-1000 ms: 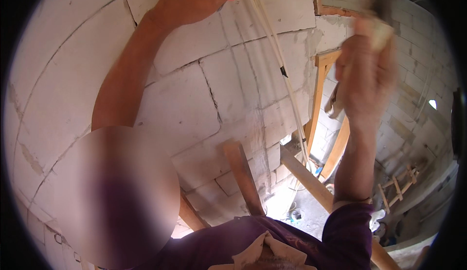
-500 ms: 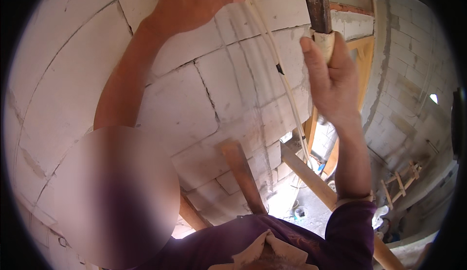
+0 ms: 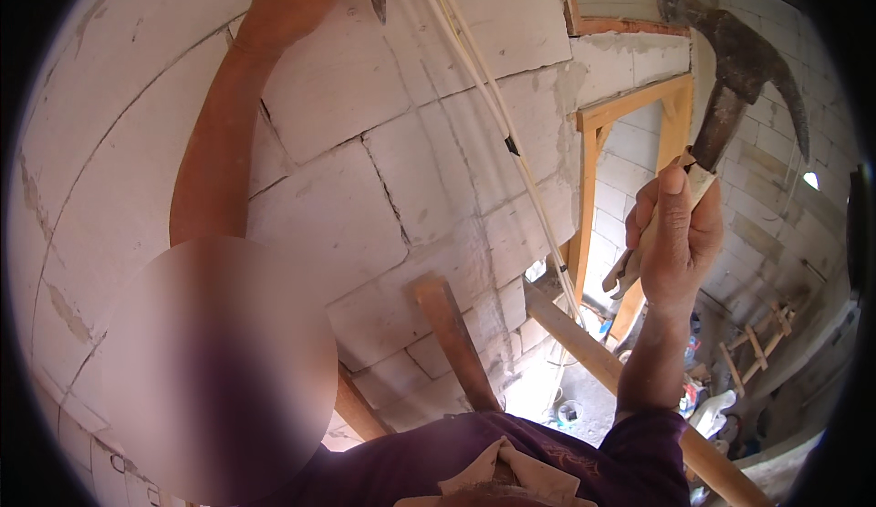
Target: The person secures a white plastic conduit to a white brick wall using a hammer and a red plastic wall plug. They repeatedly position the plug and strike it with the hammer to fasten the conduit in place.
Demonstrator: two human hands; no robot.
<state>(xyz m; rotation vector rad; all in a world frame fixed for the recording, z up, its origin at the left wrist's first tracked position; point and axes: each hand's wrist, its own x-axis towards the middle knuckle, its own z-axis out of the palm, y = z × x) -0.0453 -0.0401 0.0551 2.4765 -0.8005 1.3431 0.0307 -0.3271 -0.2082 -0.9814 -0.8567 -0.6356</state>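
In my right hand (image 3: 680, 233) is a claw hammer (image 3: 735, 55), gripped by its pale wrapped handle. Its dark head is raised at the upper right, with the claw curving down to the right. My left hand (image 3: 297, 0), high at the upper left, closes on a chisel (image 3: 379, 5) with an orange collar. The chisel's dark pointed tip aims down against the pale block wall (image 3: 338, 197); whether it touches the blocks I cannot tell. The top of the left hand runs out of the picture. Right of the chisel, pale cables (image 3: 488, 87) hang along the wall, banded with dark tape.
Wooden beams (image 3: 456, 343) stick out below me, one slanting to the lower right (image 3: 584, 338). A wooden door frame (image 3: 589, 178) stands to the right. Far below lie a bucket (image 3: 569, 412) and a small wooden ladder (image 3: 756, 347). A blurred round patch covers the lower left.
My right hand has swung the hammer to the right and down, away from the chisel, so its whole head shows. My left hand has shifted left and up, and the chisel's tip has come into view.
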